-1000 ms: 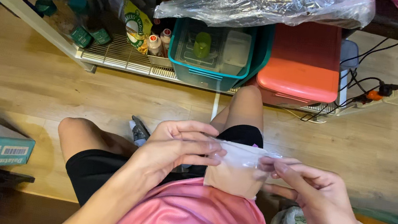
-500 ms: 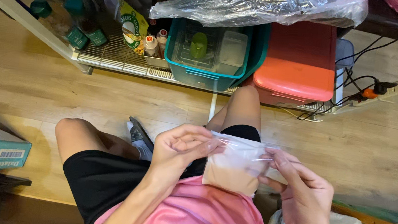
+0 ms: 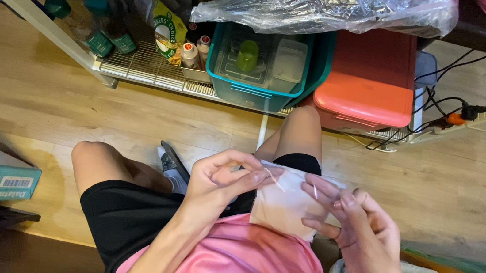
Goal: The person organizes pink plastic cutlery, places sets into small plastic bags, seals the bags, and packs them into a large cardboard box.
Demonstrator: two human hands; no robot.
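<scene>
I am holding a small clear plastic bag (image 3: 285, 202) over my lap, above my pink shirt (image 3: 251, 267) and black shorts (image 3: 122, 214). My left hand (image 3: 222, 180) is pinching the bag's upper left corner, fingers closed on the thin film. My right hand (image 3: 355, 230) is gripping its right side, fingers curled along the edge. I judge the two grips are pulling the top edge taut so the opening stays level. The bag looks pale and flat; I cannot tell what is inside. I am sitting on a wooden floor (image 3: 44, 93), knees bent. Ahead, at the floor's far edge, a low wire shelf (image 3: 140, 68) is carrying bottles, a teal bin (image 3: 254, 91) and an orange-red box (image 3: 367, 78). Crumpled clear plastic (image 3: 327, 2) is lying above them. A power strip (image 3: 480, 113) with cables is resting at the right.
</scene>
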